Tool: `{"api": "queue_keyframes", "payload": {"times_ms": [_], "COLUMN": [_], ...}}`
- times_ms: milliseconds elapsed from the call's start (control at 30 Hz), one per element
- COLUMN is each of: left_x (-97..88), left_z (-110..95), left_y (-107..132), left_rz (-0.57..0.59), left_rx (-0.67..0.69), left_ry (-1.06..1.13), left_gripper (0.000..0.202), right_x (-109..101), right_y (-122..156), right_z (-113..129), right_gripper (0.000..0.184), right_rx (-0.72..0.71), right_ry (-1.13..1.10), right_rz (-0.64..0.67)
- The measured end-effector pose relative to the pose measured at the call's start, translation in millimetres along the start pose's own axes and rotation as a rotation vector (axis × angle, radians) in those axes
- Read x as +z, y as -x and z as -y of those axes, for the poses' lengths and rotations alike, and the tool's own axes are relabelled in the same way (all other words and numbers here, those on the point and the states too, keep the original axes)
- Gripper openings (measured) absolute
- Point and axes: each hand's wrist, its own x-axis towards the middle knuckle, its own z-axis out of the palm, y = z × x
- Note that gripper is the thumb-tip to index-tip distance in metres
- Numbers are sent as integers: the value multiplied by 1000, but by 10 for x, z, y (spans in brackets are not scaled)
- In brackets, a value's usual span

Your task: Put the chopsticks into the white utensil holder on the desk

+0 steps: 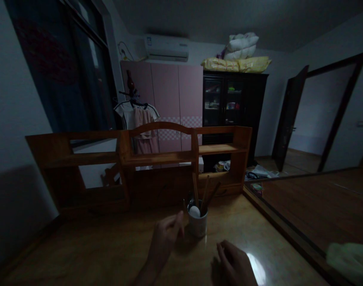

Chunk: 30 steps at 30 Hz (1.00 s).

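Observation:
A light-coloured cup (197, 225) stands upright on the wooden desk (110, 242). Several wooden chopsticks (205, 192) lean out of it, along with a white rounded piece (194, 211) that looks like a spoon's bowl. Just left of the cup is my left hand (166, 235), its fingers drawn together in a pinch, apart from the rim as far as I can see. My right hand (234, 261) is low over the desk, right of the cup and nearer to me, with curled fingers. Dim light and blur hide whatever either hand may hold.
A wooden shelf unit (160, 158) runs along the back of the desk. To the right, beyond the desk's raised edge, lies a brown wooden surface (312, 202) with a pale cloth (350, 256). Pink cabinets (166, 87) and an open door (292, 119) are farther off.

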Motion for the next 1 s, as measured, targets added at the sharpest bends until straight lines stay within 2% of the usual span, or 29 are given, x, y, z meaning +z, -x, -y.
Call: {"api": "queue_keyframes", "payload": {"times_ms": [67,133,200,267,367,467,567,667,767,867,1000], "left_x": [-128,-202,-207,-153,-32,52,92,130,153,128,60], "left_z": [425,755,959,1067,1168,1259,1333,1390,1404,1341,1238], "left_y": [-102,-152,-173,-177,-157,-118,-86,-75,-66,-39,-4], "left_rz": [-60,-69,-35,12,92,148,138,161,243,284,332], "left_rx": [-109,-175,-263,-308,-228,-135,-100,-152,-189,-211,-334], "left_ry": [73,129,209,282,366,387,386,418,462,464,417], "left_gripper": [54,53,51,52,54,60,66,73,84,85,92], "right_x": [-23,-14,50,164,353,470,526,589,657,680,652], "right_y": [-181,-415,-649,-835,-988,-1041,-1050,-1016,-939,-855,-792], "right_z": [-43,-72,-63,-14,78,130,159,207,281,373,491], "right_gripper": [34,58,79,85,79,78,78,75,72,76,82], "right_rx": [11,-22,-79,-136,-191,-200,-195,-184,-153,-165,-180], "right_ry": [-75,-149,-255,-421,-646,-736,-744,-731,-715,-695,-652], "right_rz": [23,40,95,209,335,334,333,316,307,305,377]}}
